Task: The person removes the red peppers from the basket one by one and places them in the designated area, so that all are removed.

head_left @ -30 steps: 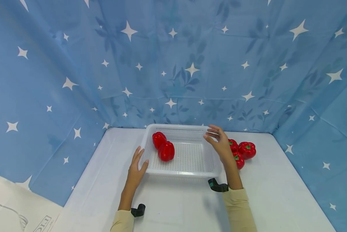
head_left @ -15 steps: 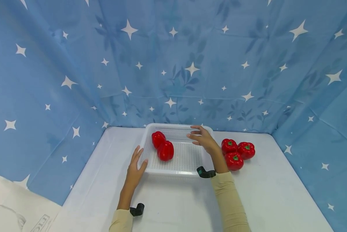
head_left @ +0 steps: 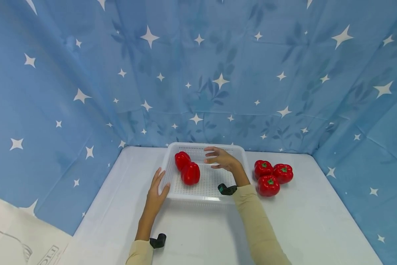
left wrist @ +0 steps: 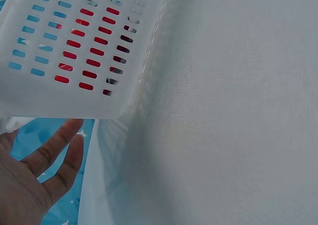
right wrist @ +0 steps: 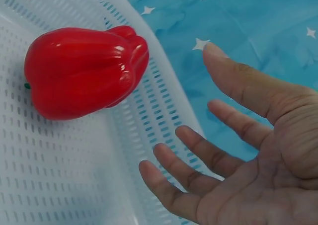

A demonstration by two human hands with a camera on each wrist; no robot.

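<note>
Two red bell peppers lie in the left part of a white perforated plastic basket (head_left: 215,187): one bell pepper (head_left: 182,160) farther back, the other bell pepper (head_left: 190,173) touching it in front. My right hand (head_left: 222,159) hovers over the basket, right of these peppers, its fingers spread and holding nothing. In the right wrist view a bell pepper (right wrist: 84,73) lies on its side, apart from my fingertips. At the basket's left wall my left hand (head_left: 157,193) rests with fingers extended. Red shows through the slots of the basket wall (left wrist: 99,103) in the left wrist view.
Right of the basket, three more red bell peppers stand clustered on the white table (head_left: 304,221): a back-left pepper (head_left: 263,168), a right pepper (head_left: 283,173) and a front pepper (head_left: 268,185). A blue star-patterned curtain (head_left: 198,73) hangs behind and along both sides.
My right hand has moved left, from above the basket's right edge to over its middle, uncovering the three peppers on the table. My left hand has stayed at the left wall.
</note>
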